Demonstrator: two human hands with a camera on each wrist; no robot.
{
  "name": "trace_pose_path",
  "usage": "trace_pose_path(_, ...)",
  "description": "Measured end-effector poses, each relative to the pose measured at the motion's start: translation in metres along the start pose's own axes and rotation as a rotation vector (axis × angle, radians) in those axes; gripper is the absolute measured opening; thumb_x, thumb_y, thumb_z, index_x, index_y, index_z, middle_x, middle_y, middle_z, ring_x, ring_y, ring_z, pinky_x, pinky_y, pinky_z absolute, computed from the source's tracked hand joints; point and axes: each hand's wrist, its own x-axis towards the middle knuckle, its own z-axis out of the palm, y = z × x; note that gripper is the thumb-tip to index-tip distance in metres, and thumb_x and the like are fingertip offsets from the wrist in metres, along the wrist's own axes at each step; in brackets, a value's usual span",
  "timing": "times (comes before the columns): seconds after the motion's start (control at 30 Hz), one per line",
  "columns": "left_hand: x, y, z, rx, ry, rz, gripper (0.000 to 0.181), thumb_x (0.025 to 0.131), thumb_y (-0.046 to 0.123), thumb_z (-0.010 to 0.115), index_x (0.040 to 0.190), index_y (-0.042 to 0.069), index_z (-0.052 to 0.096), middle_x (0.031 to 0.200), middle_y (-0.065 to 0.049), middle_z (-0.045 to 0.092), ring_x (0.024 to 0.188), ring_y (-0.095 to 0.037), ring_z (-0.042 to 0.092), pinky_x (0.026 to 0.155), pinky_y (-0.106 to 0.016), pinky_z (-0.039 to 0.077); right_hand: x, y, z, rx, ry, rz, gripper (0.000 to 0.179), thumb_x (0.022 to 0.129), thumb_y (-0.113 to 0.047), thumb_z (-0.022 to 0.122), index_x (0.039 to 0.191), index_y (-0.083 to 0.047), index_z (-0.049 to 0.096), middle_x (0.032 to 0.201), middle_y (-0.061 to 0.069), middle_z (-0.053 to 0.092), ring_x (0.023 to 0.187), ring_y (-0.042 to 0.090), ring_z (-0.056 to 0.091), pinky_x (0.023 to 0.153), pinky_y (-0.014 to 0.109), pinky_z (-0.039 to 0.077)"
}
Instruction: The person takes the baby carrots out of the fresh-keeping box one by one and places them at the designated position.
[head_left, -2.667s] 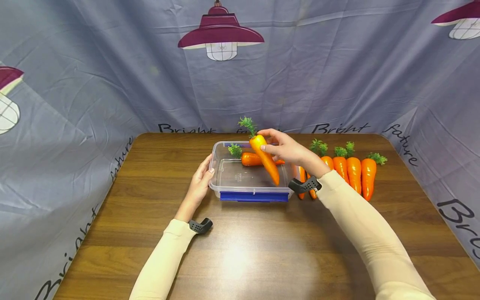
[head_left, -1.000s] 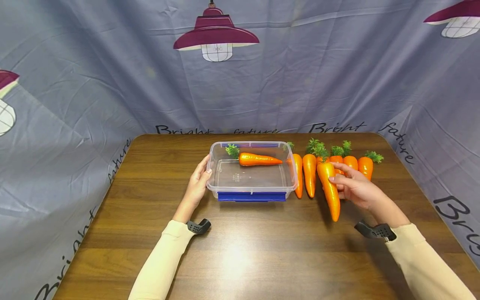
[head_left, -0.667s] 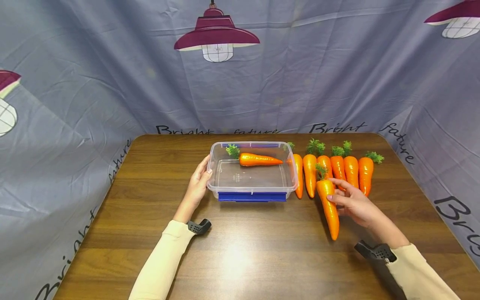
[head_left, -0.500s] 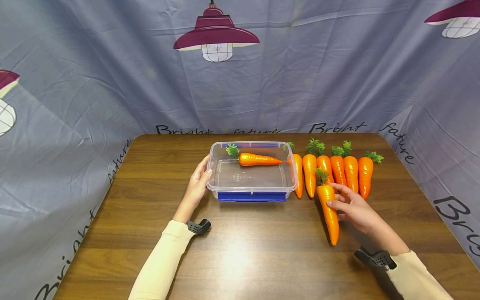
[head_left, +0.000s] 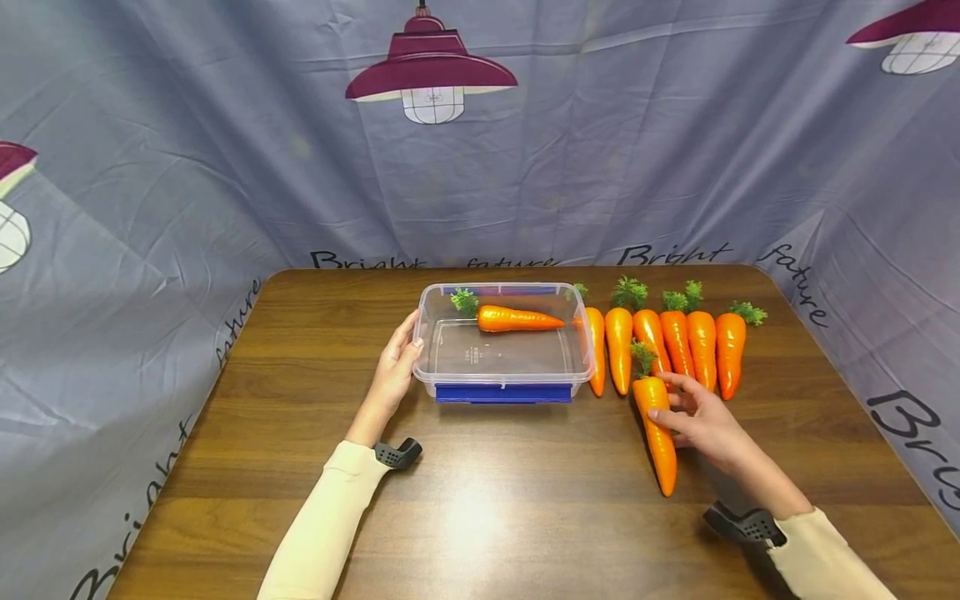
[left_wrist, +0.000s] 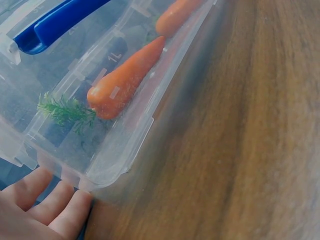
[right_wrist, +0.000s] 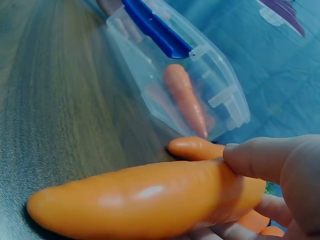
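Observation:
My left hand (head_left: 395, 360) holds the left end of a clear plastic food container (head_left: 504, 379) with blue clips, thumb at its rim and fingers against the outer wall. Inside the container, along its back side, lies one orange carrot (head_left: 517, 318) with a green leafy top. To the right, my right hand (head_left: 701, 421) grips another carrot (head_left: 657, 433) by its upper part, thumb on top and fingers on the far side. That carrot points toward the table's front, low over the wood. In the right wrist view its thick orange body (right_wrist: 135, 200) fills the lower part.
Several more carrots (head_left: 702, 350) lie side by side in a row right of the container, leafy ends to the back. The leftmost one (head_left: 596, 358) lies right by the container's end. A grey printed curtain (head_left: 600, 150) hangs behind the brown wooden table (head_left: 465, 500).
My right hand has carried its carrot from over the container rightward, then down and toward the table's front, before the row. My left hand has stayed at the container.

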Motion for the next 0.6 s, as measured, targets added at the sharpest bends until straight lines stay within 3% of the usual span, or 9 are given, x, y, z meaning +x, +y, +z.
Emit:
trace_pose_path(0.4, 0.0009, 0.0003, -0.0002, 0.023, 0.007, -0.008, 0.056, 0.106, 0.004, 0.039, 0.160, 0.000, 0.025, 0.170, -0.019, 0.019, 0.156, -0.039, 0.023, 0.125, -0.046, 0.027, -0.0014, 0.0004, -0.0017, 0.051, 0.025, 0.026, 0.072, 0.100, -0.013, 0.063, 0.155, 0.007, 0.021, 0.123, 0.019, 0.060, 0.087, 0.002, 0.067, 0.071, 0.038, 0.065)
trace_pose_path(0.6, 0.0008, -0.0005, -0.0008, 0.026, 0.009, -0.008, 0.056, 0.106, 0.005, 0.039, 0.160, 0.000, 0.025, 0.170, -0.018, 0.020, 0.156, -0.038, 0.024, 0.126, -0.045, 0.027, -0.0029, -0.0017, -0.0065, 0.071, 0.037, 0.034, 0.070, 0.100, -0.014, 0.064, 0.153, 0.007, 0.023, 0.107, -0.005, 0.063, 0.084, 0.003, 0.069, 0.070, 0.036, 0.065)
